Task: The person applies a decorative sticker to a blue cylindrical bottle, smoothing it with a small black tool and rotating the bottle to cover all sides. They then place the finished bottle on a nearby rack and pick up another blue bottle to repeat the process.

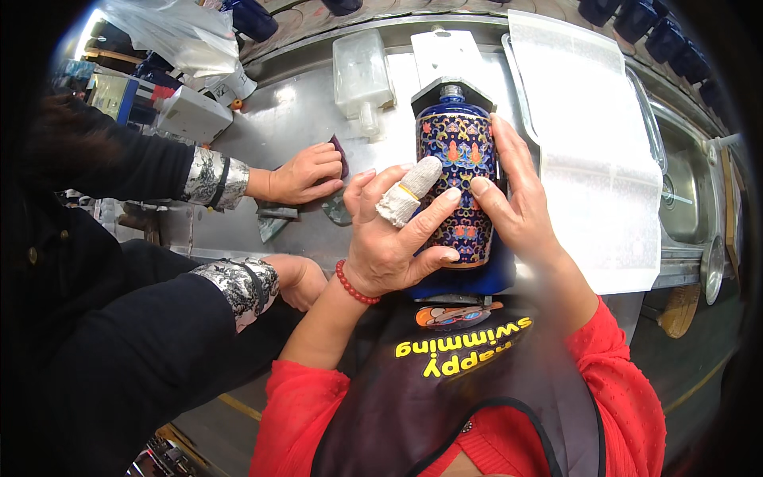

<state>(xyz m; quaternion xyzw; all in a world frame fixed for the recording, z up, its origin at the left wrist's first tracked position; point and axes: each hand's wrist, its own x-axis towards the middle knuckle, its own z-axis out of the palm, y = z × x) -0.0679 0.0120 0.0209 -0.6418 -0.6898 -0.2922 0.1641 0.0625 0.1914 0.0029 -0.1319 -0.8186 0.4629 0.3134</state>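
Note:
A dark blue bottle (452,191) lies in front of me with its neck pointing away, its body covered in a colourful floral pattern. My left hand (389,230) rests on the bottle's left side, fingers stretched and spread, the extended index fingertip touching the pattern. One of its fingers wears a whitish knit cover (409,191) held by a yellow band. My right hand (520,195) grips the bottle's right side, thumb on the front and fingers along the edge. Behind the neck sits a dark angular holder (433,94); its contact with the bottle is partly hidden.
White printed sheets (596,183) lie at the right, before a metal sink (685,187). A clear plastic container (362,75) stands at the back. A co-worker's hand (306,173) holds a dark maroon piece at the left, near greenish scraps (274,219). Blue vessels (664,40) stand at the far right.

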